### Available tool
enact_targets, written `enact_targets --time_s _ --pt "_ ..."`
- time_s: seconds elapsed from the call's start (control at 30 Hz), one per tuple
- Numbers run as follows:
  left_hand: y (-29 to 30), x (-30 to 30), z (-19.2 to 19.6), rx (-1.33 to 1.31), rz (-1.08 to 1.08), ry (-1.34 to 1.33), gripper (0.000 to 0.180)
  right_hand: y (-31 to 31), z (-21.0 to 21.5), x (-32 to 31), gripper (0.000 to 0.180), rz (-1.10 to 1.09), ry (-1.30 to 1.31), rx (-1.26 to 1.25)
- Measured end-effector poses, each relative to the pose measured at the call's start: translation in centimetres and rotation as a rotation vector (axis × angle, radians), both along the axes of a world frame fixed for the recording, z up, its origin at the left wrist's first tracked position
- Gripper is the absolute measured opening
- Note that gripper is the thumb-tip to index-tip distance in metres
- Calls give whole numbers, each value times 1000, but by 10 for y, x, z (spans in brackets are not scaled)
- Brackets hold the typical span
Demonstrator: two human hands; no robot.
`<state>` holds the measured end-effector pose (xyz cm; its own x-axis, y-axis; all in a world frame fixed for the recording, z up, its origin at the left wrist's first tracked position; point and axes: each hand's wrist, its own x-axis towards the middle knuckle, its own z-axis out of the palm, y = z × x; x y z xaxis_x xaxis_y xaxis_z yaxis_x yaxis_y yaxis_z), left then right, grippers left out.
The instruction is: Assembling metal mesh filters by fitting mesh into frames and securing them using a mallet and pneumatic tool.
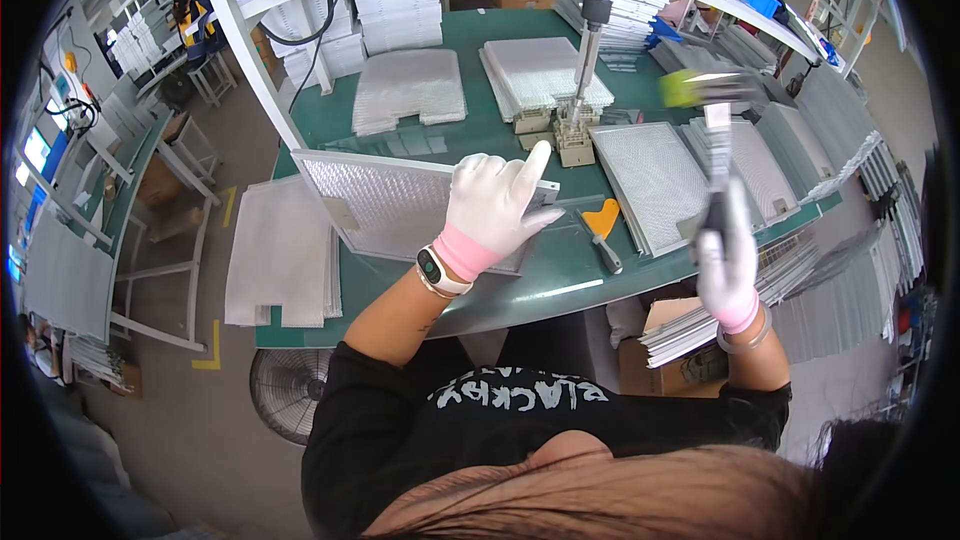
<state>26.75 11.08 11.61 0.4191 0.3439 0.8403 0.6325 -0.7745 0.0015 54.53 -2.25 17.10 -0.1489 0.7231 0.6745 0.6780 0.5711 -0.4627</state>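
My left hand (490,202), in a white glove with a pink cuff, grips the top edge of a framed metal mesh filter panel (380,202). The panel stands tilted on its long edge on the green table; index finger and thumb stick out past its right corner. In my gloved right hand (728,255) is the dark handle of a hammer (717,145), raised over the table's right side. Its yellow-green head is smeared by motion. An orange-yellow scraper (602,222) with a grey handle lies between my hands, touched by neither.
A powered screwdriver (597,15) hangs over metal fixture blocks (575,138). Mesh sheets lie in stacks at the back (408,88) and left (280,255). More framed panels (655,185) lie at the right. A white shelf post (245,45) rises at back left; a floor fan (290,390) stands below.
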Motion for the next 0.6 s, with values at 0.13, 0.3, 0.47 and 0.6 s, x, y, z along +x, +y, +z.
enact_targets --time_s 0.13,0.3,0.47,0.6 --pt "0 5 0 -7 -43 -9 90 5 -12 -8 54 146 -40 155" --pt "2 1 0 -10 -30 -1 89 1 22 -5 50 96 -505 -26" --pt "1 2 -2 9 -35 -18 87 -3 -3 -12 55 91 -251 -122" --pt "0 3 -4 24 -35 -23 79 7 -62 -16 56 52 -214 -340"
